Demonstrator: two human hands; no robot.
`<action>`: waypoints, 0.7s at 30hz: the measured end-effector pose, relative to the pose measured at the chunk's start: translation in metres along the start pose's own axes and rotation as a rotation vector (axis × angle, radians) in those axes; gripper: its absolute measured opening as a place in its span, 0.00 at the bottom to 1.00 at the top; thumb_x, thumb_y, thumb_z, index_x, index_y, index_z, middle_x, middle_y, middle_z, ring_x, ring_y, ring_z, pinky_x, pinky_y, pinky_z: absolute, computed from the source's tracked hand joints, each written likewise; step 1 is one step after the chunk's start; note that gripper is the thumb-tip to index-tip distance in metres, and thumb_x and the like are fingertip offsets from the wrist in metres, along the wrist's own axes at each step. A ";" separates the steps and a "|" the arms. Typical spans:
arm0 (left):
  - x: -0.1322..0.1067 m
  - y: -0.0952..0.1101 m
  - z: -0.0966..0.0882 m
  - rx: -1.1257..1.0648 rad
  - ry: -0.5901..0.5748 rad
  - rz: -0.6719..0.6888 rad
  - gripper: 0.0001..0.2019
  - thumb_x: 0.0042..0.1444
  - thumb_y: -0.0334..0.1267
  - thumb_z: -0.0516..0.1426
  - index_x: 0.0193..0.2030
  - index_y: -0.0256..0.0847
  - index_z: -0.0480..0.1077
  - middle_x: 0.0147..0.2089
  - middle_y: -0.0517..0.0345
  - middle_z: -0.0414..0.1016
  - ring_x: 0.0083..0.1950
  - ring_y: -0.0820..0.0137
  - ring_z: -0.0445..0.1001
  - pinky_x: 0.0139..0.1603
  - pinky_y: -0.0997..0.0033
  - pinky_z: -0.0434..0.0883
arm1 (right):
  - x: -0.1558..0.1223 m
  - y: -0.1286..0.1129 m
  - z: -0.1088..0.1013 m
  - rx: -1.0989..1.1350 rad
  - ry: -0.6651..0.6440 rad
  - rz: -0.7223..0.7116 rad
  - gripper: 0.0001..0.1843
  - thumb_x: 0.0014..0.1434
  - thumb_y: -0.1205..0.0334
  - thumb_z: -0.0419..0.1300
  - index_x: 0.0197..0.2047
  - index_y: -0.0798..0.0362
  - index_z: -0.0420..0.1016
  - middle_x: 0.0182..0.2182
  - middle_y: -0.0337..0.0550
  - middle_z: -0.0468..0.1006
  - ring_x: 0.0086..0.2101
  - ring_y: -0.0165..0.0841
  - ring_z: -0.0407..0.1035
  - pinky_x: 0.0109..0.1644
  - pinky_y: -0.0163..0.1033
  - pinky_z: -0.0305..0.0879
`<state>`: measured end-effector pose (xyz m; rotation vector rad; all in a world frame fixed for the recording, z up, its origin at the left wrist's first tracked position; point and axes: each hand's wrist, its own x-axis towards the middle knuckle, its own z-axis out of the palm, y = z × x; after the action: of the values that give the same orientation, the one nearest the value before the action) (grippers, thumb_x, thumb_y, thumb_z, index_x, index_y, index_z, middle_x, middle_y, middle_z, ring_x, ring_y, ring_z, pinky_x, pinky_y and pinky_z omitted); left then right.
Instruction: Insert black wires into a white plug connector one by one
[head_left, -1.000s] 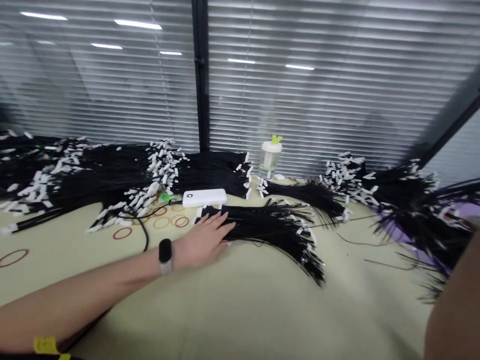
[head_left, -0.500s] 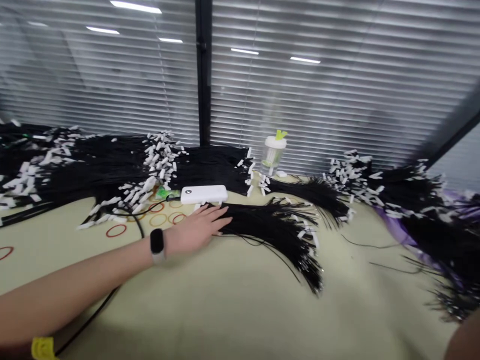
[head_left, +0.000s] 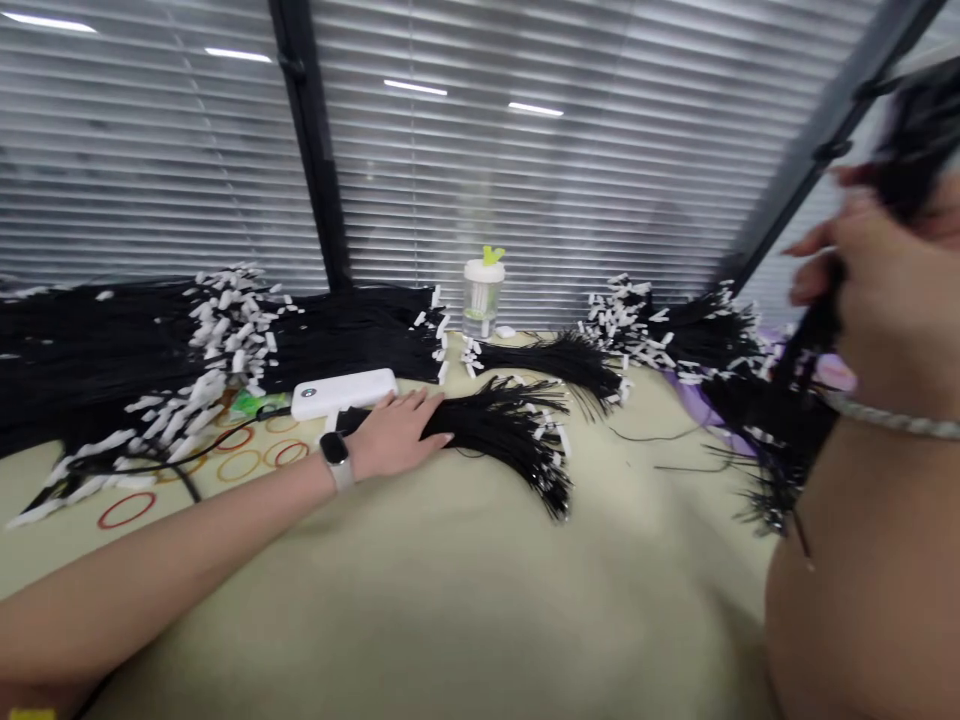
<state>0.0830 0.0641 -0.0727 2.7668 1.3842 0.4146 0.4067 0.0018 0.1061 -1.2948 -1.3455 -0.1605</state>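
My left hand lies flat, fingers stretched out, on the near end of a bundle of thin black cords with small white tips, on the pale tabletop. A watch sits on that wrist. My right hand is raised close to the camera at the right edge, fingers closed round a hanging bunch of black cords whose loose ends dangle over the table. A silver bracelet circles that wrist.
A white power bank lies just beyond my left hand, with red and orange rubber bands to its left. Large heaps of black cords with white tags line the window blinds. A clear bottle with a green top stands at the back.
My right hand has risen into view holding a bunch of black cords. The camera has swung to the right. My left hand stays flat on the bundle.
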 end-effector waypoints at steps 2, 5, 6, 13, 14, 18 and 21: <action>0.001 0.000 0.002 -0.063 0.025 -0.018 0.31 0.56 0.52 0.41 0.59 0.30 0.52 0.59 0.35 0.55 0.60 0.52 0.54 0.57 0.47 0.48 | -0.004 -0.002 0.012 -0.029 -0.082 -0.024 0.18 0.57 0.55 0.48 0.47 0.57 0.64 0.27 0.42 0.66 0.20 0.17 0.55 0.23 0.32 0.50; -0.003 0.003 -0.004 -0.205 0.043 -0.009 0.31 0.53 0.53 0.45 0.57 0.30 0.54 0.59 0.37 0.55 0.60 0.52 0.53 0.59 0.48 0.45 | -0.014 -0.012 0.033 -0.066 -0.383 -0.028 0.17 0.57 0.53 0.48 0.38 0.59 0.67 0.20 0.38 0.63 0.17 0.17 0.53 0.21 0.30 0.49; -0.006 0.004 -0.008 -0.267 0.048 -0.002 0.31 0.53 0.53 0.46 0.57 0.32 0.54 0.60 0.39 0.55 0.61 0.54 0.53 0.60 0.49 0.46 | -0.019 -0.017 0.039 -0.073 -0.529 -0.029 0.17 0.56 0.52 0.50 0.33 0.58 0.68 0.18 0.37 0.63 0.17 0.18 0.54 0.21 0.29 0.49; -0.027 0.027 -0.052 -0.806 0.098 -0.011 0.26 0.59 0.43 0.22 0.56 0.35 0.46 0.54 0.43 0.63 0.46 0.71 0.71 0.45 0.67 0.70 | -0.062 -0.044 0.093 -0.013 -1.386 -0.008 0.22 0.56 0.46 0.46 0.32 0.56 0.69 0.22 0.40 0.71 0.18 0.23 0.64 0.22 0.29 0.59; -0.029 0.029 -0.057 -0.861 0.109 -0.030 0.26 0.59 0.44 0.23 0.55 0.35 0.47 0.52 0.43 0.65 0.42 0.72 0.73 0.42 0.68 0.71 | -0.067 -0.045 0.100 0.002 -1.445 -0.002 0.23 0.57 0.45 0.45 0.35 0.57 0.69 0.23 0.40 0.71 0.18 0.23 0.64 0.21 0.29 0.59; -0.036 0.031 -0.071 -0.999 0.140 -0.141 0.17 0.57 0.49 0.43 0.40 0.37 0.61 0.29 0.57 0.70 0.29 0.76 0.72 0.31 0.75 0.71 | -0.085 -0.045 0.119 0.053 -1.606 0.017 0.25 0.58 0.44 0.41 0.40 0.57 0.67 0.26 0.43 0.73 0.20 0.24 0.65 0.22 0.28 0.59; -0.038 0.030 -0.075 -1.017 0.150 -0.204 0.14 0.54 0.48 0.49 0.35 0.37 0.63 0.26 0.61 0.67 0.26 0.78 0.70 0.27 0.79 0.70 | -0.093 -0.045 0.124 0.076 -1.669 0.019 0.25 0.58 0.44 0.40 0.42 0.56 0.64 0.29 0.43 0.73 0.22 0.25 0.67 0.24 0.29 0.61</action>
<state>0.0664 0.0079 -0.0048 1.7788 1.0181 0.9845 0.2682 0.0242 0.0253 -1.2957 -2.6102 1.2368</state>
